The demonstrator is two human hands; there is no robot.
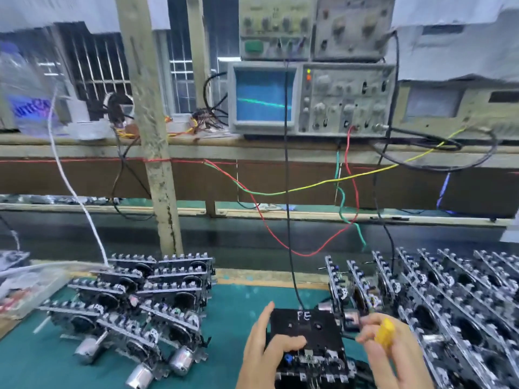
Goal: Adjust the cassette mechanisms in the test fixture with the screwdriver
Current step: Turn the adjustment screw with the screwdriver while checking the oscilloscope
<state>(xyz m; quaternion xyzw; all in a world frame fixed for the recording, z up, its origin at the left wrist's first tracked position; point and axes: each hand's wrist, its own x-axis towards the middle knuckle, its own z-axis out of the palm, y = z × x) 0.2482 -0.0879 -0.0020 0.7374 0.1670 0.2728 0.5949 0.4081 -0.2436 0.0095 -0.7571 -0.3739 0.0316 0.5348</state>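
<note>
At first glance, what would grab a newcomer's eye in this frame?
The oscilloscope on the shelf, its blue screen showing a green trace. Below it, the hands at the black fixture: the left hand resting on it, the right hand holding a yellow-handled screwdriver. Cassette mechanisms crowd both sides.

Your black test fixture (304,329), marked "FE", lies flat near the front edge. Your yellow-handled screwdriver (385,334) sits just right of it. Cassette mechanisms (449,304) stand in rows alongside.
</note>
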